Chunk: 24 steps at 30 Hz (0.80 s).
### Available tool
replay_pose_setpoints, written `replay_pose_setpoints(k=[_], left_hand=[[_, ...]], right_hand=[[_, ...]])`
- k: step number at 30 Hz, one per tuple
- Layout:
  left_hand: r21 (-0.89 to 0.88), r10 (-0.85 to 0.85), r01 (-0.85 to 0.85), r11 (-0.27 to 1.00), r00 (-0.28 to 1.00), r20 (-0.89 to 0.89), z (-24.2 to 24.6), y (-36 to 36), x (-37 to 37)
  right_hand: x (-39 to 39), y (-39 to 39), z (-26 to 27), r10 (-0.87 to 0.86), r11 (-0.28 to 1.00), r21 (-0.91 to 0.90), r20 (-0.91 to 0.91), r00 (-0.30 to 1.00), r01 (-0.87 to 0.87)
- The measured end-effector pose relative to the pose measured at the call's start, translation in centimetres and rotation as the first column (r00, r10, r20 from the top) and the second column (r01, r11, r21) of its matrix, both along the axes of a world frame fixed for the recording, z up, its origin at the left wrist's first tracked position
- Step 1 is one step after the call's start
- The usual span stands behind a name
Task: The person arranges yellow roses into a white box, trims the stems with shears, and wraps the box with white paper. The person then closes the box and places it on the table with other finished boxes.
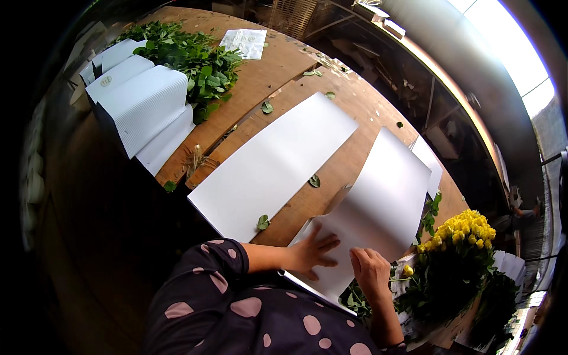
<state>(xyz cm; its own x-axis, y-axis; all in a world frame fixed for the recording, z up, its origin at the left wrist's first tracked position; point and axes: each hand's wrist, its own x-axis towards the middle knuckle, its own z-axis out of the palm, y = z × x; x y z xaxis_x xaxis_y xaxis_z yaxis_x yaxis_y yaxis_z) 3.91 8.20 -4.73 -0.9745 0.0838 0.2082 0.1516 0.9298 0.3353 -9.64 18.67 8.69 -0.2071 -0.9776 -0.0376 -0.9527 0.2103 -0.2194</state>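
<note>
My left hand (pixel 314 254) lies flat with spread fingers on a large white sheet of paper or thin card (pixel 390 186). The sheet's far part bulges up in a curve, and its near edge turns up by my body. My right hand (pixel 372 271) is at the sheet's right edge, its fingers bent and close together against the surface; whether they pinch the edge is hidden. To the left, a second white sheet or flat stack (pixel 275 168) rests on the wooden table (pixel 284 71), with a green leaf (pixel 263 222) at its near edge.
Folded white cardboard sleeves (pixel 146 106) are stacked at the left beside cut green foliage (pixel 199 66). Yellow roses (pixel 463 230) stand bunched at the right. A printed sheet (pixel 244 43) lies at the back. A gap (pixel 230 133) runs between tabletop boards, and loose leaves (pixel 314 180) are scattered about.
</note>
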Motion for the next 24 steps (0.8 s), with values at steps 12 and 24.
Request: replay_pose_setpoints(k=[12, 24], left_hand=[[0.058, -0.004, 0.001, 0.998, 0.999, 0.042, 0.0, -0.1, 0.1], [0.151, -0.004, -0.016, 0.988, 0.992, 0.130, 1.1, -0.3, -1.0]], right_hand=[[-0.1, -7.7, -4.1, 0.110, 0.952, -0.232, -0.356, 0.928, -0.202], [-1.1, -8.2, -4.1, 0.150, 0.962, -0.211, -0.113, 0.982, -0.171]])
